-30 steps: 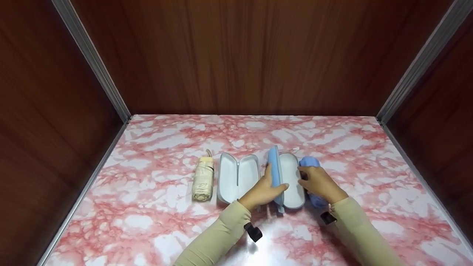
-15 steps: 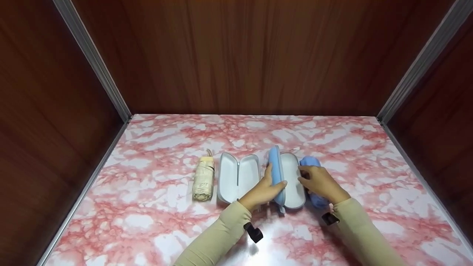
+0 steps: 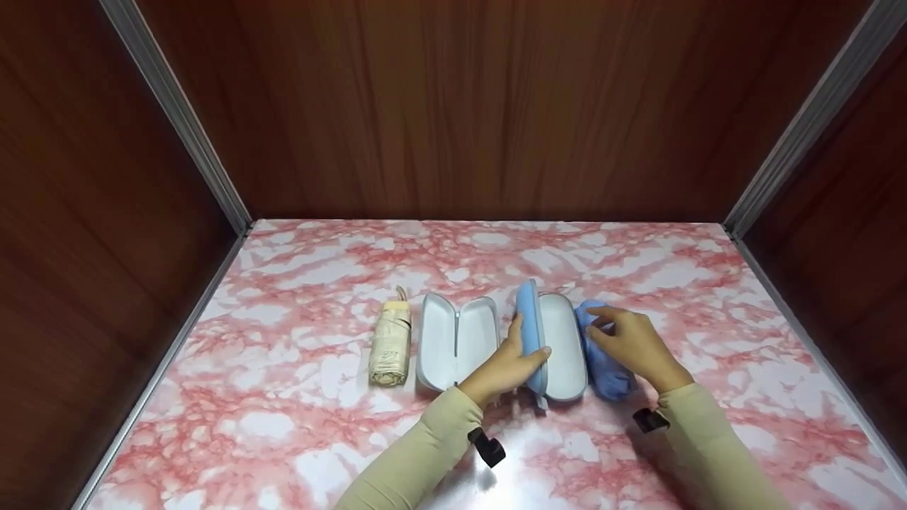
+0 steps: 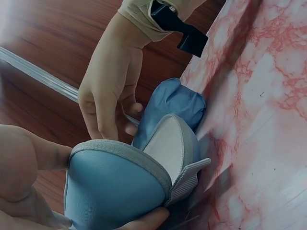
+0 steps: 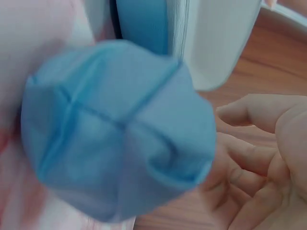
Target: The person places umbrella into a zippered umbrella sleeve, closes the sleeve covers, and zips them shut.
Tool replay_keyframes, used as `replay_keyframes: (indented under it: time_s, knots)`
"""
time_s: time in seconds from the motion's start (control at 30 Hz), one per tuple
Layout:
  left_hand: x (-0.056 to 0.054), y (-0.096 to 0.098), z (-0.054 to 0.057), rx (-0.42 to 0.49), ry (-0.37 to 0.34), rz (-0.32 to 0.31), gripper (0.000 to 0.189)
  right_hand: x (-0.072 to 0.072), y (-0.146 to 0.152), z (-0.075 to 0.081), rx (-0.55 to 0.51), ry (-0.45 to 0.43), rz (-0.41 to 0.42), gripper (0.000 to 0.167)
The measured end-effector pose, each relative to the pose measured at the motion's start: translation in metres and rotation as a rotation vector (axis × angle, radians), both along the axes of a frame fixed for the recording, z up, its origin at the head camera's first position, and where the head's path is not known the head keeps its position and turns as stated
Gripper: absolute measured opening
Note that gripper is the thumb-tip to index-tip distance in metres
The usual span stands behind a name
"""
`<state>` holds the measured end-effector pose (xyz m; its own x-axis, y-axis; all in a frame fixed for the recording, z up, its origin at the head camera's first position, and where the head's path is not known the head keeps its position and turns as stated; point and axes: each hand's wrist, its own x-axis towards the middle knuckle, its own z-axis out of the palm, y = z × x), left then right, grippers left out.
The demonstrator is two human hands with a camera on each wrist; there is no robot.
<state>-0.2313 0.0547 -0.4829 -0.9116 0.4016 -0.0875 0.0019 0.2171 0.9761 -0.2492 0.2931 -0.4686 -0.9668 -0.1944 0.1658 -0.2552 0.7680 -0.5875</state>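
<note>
Head, left grip (image 3: 504, 366) spread, holding blue case (image 3: 531, 329)

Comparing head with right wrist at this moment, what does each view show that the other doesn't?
Head only: the rolled beige umbrella, the white-lined open case beside it, and the grip of the left hand on the blue case.
Right wrist only: the end of the blue cloth bundle face-on, its folds meeting near the middle.
Both: the blue cloth bundle, the blue case, the right hand, holding nothing, and the red-and-white tabletop.
</note>
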Motion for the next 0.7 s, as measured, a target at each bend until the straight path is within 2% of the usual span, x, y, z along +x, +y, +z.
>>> replay_keyframes:
  time_s: [0.3,0.37,0.53,0.7]
  knots:
    - [0.0,0.0,-0.003,-0.012,0.018,0.02,0.084,0.001,0.017,0.001,0.069,0.028,-0.009,0.049]
    - [0.0,0.0,-0.004,-0.017,0.018,0.022,0.084,0.001,0.02,0.0,0.07,-0.014,-0.018,0.057]
    - [0.0,0.0,-0.004,-0.023,0.024,0.015,0.084,-0.002,0.024,-0.007,0.037,-0.189,-0.051,0.082]
    - [0.0,-0.001,-0.004,-0.017,0.007,0.006,0.083,-0.004,0.028,-0.015,0.001,-0.34,-0.053,0.098]
